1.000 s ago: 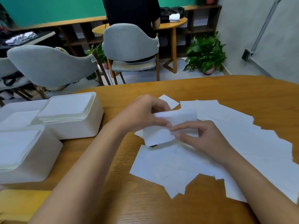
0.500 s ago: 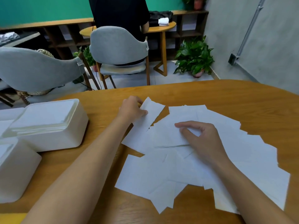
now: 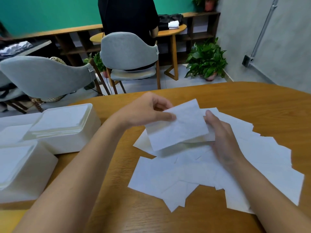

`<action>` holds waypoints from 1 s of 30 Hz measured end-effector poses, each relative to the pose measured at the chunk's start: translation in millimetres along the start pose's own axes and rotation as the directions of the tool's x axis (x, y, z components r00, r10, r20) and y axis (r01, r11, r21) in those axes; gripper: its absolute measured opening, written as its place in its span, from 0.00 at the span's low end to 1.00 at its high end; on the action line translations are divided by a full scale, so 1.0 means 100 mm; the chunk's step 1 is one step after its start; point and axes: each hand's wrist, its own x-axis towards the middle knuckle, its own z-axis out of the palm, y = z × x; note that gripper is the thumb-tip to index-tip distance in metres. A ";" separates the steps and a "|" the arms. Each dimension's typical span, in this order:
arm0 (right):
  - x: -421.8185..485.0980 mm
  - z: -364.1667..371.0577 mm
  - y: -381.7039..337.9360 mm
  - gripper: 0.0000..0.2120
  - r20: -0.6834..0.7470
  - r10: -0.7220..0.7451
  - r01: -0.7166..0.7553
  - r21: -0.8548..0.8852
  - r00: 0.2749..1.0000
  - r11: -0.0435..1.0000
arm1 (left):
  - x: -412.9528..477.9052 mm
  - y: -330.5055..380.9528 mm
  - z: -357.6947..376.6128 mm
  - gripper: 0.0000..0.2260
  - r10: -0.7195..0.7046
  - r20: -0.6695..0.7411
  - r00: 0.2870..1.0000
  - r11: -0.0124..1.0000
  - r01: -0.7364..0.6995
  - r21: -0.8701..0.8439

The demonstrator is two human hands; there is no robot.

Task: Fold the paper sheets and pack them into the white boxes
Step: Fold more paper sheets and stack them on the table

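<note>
Head camera, single view: looking forward and down, sitting close above table (image 3: 252, 101); chairs (image 3: 127, 49) showing toward 12 o'clock.

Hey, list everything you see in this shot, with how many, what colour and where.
held sheet: one, white, above the pile, between both hands
loose sheets: many, white, overlapping on the table, right of centre
boxes: two plainly seen, white, table's left side, white sheets stacked inside
table: one, brown wood, foreground
chairs: two, grey, beyond the table
potted plants: three, green, two on the floor, one on the shelf
person: one, black top, at a round table behind
left hand: pinches the held sheet's left edge
right hand: holds its right edge
</note>
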 end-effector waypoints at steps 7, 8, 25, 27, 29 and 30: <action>-0.08 0.02 -0.05 0.04 0.089 -0.145 0.154 -0.117 0.986 0.981 | 0.13 -0.14 0.29 0.09 0.043 -0.047 0.998 0.998 -0.041 0.044; -0.08 0.02 -0.05 0.03 0.082 -0.149 0.159 -0.139 0.985 0.977 | 0.14 -0.16 0.31 0.09 0.045 -0.067 0.997 0.998 -0.043 0.035; 0.06 -0.11 0.13 0.16 -0.083 -0.226 0.140 -0.569 0.971 0.811 | 0.02 -0.95 0.26 0.03 -0.052 -0.136 0.989 0.876 0.111 0.469; 0.05 -0.10 0.10 0.14 -0.115 -0.222 0.125 -0.544 0.968 0.830 | -0.03 -0.89 0.19 0.03 -0.036 -0.125 0.991 0.875 0.092 0.474; 0.04 -0.10 0.07 0.11 -0.134 -0.228 0.129 -0.516 0.964 0.847 | -0.15 -0.76 0.07 0.04 -0.021 -0.155 0.988 0.902 0.085 0.423; 0.04 -0.09 0.06 0.10 -0.134 -0.231 0.136 -0.498 0.964 0.856 | -0.22 -0.67 0.01 0.03 -0.015 -0.161 0.987 0.925 0.075 0.373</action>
